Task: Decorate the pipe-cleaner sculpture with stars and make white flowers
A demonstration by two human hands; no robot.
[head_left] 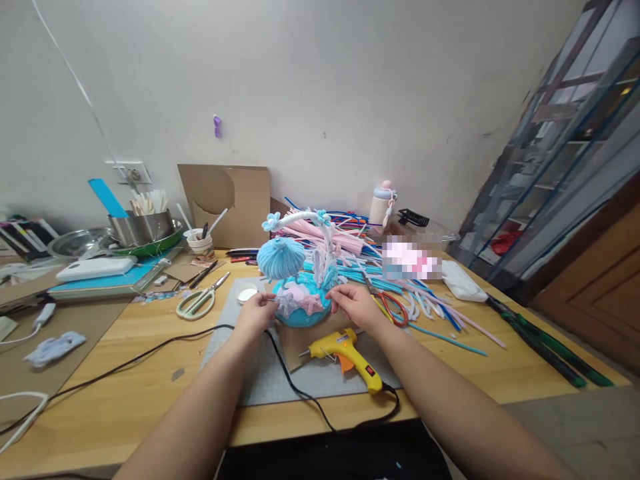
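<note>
This is a craft workspace, small and informal, spread over a wooden table [100, 413] against a pale wall [325, 80]. Clocked from the fuzzy blue handicraft [306, 293] in the middle, a yellow glue gun [347, 350] lies over a grey cutting mat [265, 387] at five o'clock, scissors [214, 289] at nine, heaped pipe cleaners [345, 240] at one and a steel pot [143, 229] of sticks [150, 201] at ten. At two, dimly, there appear to be shelves [565, 173].

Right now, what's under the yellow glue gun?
The yellow glue gun lies partly over brown cardboard and partly over a gray mat. Anything hidden directly beneath its body can't be seen.
</note>
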